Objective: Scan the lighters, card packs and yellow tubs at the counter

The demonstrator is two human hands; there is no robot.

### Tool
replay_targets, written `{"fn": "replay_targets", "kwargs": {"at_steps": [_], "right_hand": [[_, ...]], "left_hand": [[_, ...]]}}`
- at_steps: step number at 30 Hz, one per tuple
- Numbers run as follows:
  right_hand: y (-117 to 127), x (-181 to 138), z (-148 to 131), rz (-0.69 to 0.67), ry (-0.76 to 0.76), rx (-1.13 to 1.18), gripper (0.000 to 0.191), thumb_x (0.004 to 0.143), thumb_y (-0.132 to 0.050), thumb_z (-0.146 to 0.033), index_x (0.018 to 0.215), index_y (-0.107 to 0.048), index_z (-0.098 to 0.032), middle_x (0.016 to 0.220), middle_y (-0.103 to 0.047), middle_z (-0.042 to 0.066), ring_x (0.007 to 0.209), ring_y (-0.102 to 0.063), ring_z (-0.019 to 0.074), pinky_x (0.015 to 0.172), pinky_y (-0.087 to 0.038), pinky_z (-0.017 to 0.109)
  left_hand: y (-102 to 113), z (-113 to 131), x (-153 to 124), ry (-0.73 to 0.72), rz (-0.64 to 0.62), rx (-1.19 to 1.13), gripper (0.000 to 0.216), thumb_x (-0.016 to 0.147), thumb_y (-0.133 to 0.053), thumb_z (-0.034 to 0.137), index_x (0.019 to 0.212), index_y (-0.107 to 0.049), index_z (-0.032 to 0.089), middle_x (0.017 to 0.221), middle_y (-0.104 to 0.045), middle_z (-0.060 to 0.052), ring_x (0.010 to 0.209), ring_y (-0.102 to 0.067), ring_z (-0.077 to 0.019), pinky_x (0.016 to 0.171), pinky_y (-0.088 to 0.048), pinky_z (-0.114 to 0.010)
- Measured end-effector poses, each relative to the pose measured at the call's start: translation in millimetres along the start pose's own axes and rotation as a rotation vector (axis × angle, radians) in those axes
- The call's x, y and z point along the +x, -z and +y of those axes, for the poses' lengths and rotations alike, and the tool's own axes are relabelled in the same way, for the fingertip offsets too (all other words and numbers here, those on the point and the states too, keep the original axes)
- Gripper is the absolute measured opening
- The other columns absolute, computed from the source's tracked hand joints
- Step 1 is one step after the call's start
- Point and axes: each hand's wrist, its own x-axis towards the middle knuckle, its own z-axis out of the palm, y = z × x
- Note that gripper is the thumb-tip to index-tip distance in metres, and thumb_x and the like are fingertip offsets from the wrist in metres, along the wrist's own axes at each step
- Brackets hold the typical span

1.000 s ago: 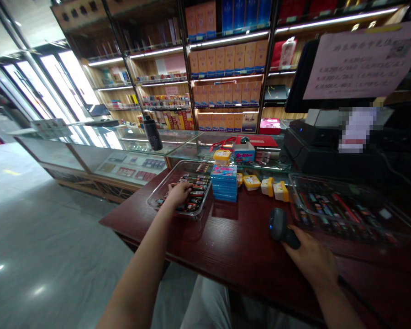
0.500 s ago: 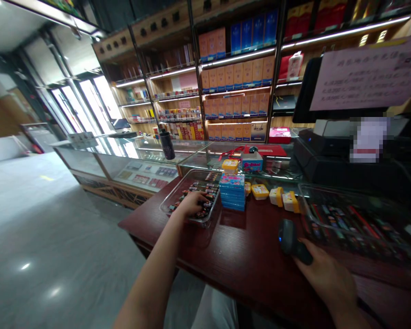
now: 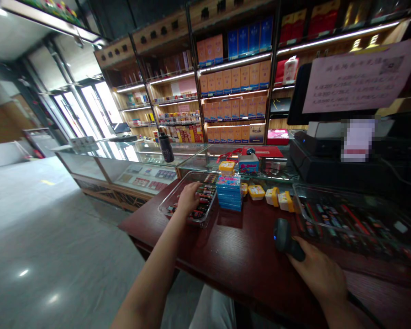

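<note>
My left hand (image 3: 187,198) reaches into a clear plastic tray (image 3: 169,206) of small colourful packets (image 3: 202,204) on the dark red wooden counter (image 3: 239,256). Its fingers curl over the packets; I cannot make out whether they grip one. My right hand (image 3: 320,272) is closed round the handle of a black barcode scanner (image 3: 283,234), whose head with a blue light points down at the counter near the front right.
A stack of blue boxes (image 3: 229,192) stands beside the tray, with small yellow-and-white boxes (image 3: 277,197) behind. A second clear tray (image 3: 356,219) of items lies at right, before a black register and monitor (image 3: 329,151). Glass display cases (image 3: 133,160) and lit shelves fill the back.
My left hand has shifted a little within the tray of packets. The head view rose and turned slightly. My right hand keeps hold of the scanner in the same spot.
</note>
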Motion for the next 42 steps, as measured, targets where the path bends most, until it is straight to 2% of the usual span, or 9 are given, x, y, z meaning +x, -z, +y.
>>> {"fn": "replay_targets", "kwargs": {"at_steps": [4, 8, 11, 16, 25, 29, 32, 37, 42], "right_hand": [[-3, 1, 0, 0.069, 0.030, -0.011, 0.038, 0.089, -0.039, -0.045, 0.119, -0.055, -0.027, 0.109, -0.068, 0.005, 0.091, -0.066, 0.0247, 0.071, -0.046, 0.036], [-6, 5, -1, 0.137, 0.015, -0.061, 0.037, 0.085, -0.049, -0.039, 0.119, -0.057, -0.024, 0.104, -0.069, 0.006, 0.088, -0.066, 0.0225, 0.072, -0.046, 0.032], [-8, 9, -2, 0.159, 0.014, -0.066, 0.038, 0.082, -0.055, -0.034, 0.118, -0.057, -0.024, 0.101, -0.069, 0.005, 0.089, -0.065, 0.0213, 0.076, -0.045, 0.031], [-10, 15, 0, 0.164, 0.017, -0.086, 0.038, 0.081, -0.056, -0.034, 0.117, -0.058, -0.021, 0.095, -0.069, 0.006, 0.086, -0.064, 0.0210, 0.076, -0.044, 0.031], [-8, 15, 1, 0.245, 0.035, -0.029, 0.040, 0.079, -0.058, -0.031, 0.118, -0.059, -0.020, 0.100, -0.069, 0.006, 0.090, -0.063, 0.0210, 0.080, -0.044, 0.030], [-3, 13, 0, 0.246, 0.055, -0.027, 0.033, 0.082, -0.056, -0.030, 0.113, -0.060, -0.020, 0.094, -0.068, 0.006, 0.087, -0.062, 0.0209, 0.079, -0.044, 0.030], [0, 14, 0, 0.233, 0.047, -0.038, 0.027, 0.082, -0.056, -0.031, 0.106, -0.061, -0.020, 0.089, -0.067, 0.005, 0.084, -0.062, 0.0215, 0.075, -0.044, 0.031], [5, 15, -1, 0.193, 0.034, -0.038, 0.024, 0.080, -0.059, -0.030, 0.102, -0.061, -0.022, 0.087, -0.067, 0.005, 0.084, -0.062, 0.0219, 0.073, -0.044, 0.031], [5, 15, -1, 0.196, 0.046, -0.034, 0.028, 0.080, -0.058, -0.030, 0.106, -0.061, -0.020, 0.090, -0.067, 0.005, 0.085, -0.062, 0.0218, 0.076, -0.044, 0.031]], "left_hand": [[11, 45, 10, -0.097, 0.191, -0.084, 0.044, 0.078, -0.046, 0.014, 0.121, -0.057, 0.018, 0.125, -0.056, -0.008, 0.118, -0.048, -0.0228, 0.105, -0.035, -0.038], [4, 103, 25, -0.233, 0.192, -0.166, 0.038, 0.082, -0.047, 0.018, 0.118, -0.059, 0.020, 0.122, -0.056, -0.008, 0.115, -0.048, -0.0230, 0.103, -0.036, -0.039], [-16, 150, 34, -0.385, 0.112, -0.261, 0.036, 0.083, -0.045, 0.018, 0.116, -0.060, 0.020, 0.122, -0.055, -0.009, 0.116, -0.048, -0.0233, 0.102, -0.037, -0.040], [-58, 228, 48, -0.667, -0.118, -0.372, 0.038, 0.079, -0.048, 0.012, 0.114, -0.061, 0.019, 0.117, -0.059, -0.009, 0.111, -0.051, -0.0225, 0.099, -0.040, -0.039], [-133, 345, 91, -1.055, -0.515, -0.239, 0.035, 0.075, -0.055, 0.009, 0.107, -0.067, 0.016, 0.106, -0.068, -0.009, 0.098, -0.061, -0.0210, 0.087, -0.046, -0.030], [-164, 377, 99, -1.200, -0.714, -0.097, 0.036, 0.068, -0.064, 0.010, 0.102, -0.069, 0.019, 0.102, -0.070, -0.008, 0.091, -0.064, -0.0216, 0.074, -0.048, -0.028], [-175, 390, 99, -1.322, -0.778, -0.011, 0.025, 0.067, -0.067, 0.012, 0.090, -0.072, 0.019, 0.095, -0.072, -0.009, 0.085, -0.066, -0.0214, 0.068, -0.048, -0.028], [-184, 397, 94, -1.305, -0.668, 0.039, 0.009, 0.073, -0.064, 0.019, 0.078, -0.072, 0.018, 0.090, -0.072, -0.012, 0.082, -0.066, -0.0211, 0.068, -0.049, -0.029], [-179, 395, 92, -1.398, -0.504, 0.006, 0.012, 0.077, -0.058, 0.011, 0.079, -0.069, 0.015, 0.095, -0.070, -0.014, 0.089, -0.065, -0.0217, 0.072, -0.049, -0.030]]}}
